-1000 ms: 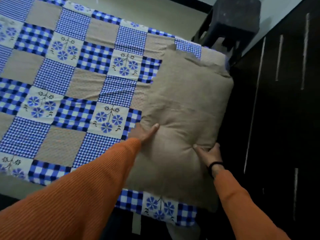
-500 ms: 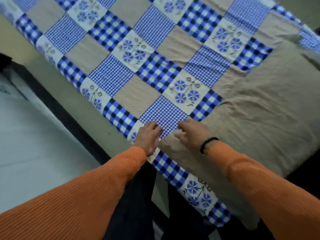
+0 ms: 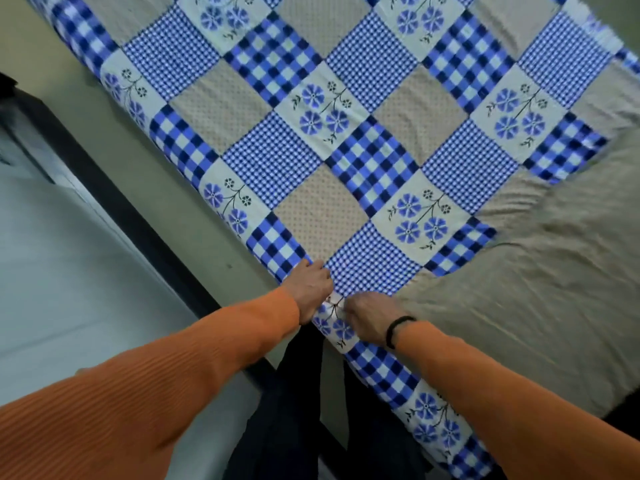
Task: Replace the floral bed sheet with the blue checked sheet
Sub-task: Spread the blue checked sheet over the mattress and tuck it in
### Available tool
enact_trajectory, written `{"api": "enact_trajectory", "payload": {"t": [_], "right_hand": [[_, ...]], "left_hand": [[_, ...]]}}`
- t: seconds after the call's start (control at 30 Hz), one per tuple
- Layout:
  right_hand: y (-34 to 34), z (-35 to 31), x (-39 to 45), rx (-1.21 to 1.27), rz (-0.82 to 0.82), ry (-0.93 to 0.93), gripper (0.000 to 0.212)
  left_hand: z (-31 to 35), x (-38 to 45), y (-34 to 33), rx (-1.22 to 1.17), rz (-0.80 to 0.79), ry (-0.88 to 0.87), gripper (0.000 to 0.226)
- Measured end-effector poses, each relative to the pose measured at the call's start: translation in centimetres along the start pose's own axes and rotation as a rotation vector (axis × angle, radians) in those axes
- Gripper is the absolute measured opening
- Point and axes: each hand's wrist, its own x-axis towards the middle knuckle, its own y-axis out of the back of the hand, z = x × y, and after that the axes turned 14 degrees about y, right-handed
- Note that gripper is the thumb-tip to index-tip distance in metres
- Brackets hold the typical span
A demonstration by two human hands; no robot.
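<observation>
Smooth pale floor (image 3: 69,271), patchwork checked sheet (image 3: 363,161), hands pinching its edge

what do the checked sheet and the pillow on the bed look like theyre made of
Blue checked sheet: thin woven cloth, probably cotton, matte, with printed patchwork squares, lying flat. Beige pillow: soft stuffed fabric, matte, with fine creases across its cover.

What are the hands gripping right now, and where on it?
Both the left hand and right hand grip the blue checked sheet at its near edge.
</observation>
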Motion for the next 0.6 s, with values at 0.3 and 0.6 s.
{"api": "enact_trajectory", "payload": {"t": [0.3, 0.6], "right_hand": [[1.9, 5.3, 1.9, -0.070, 0.582, 0.023, 0.051], [11.1, 27.7, -0.6, -0.143, 0.752, -0.710, 0.093]], "left_hand": [[-4.0, 3.7, -2.6, -0.509, 0.371, 0.387, 0.066], [-1.9, 2.9, -7.8, -0.900, 0.337, 1.123, 0.100]]}}
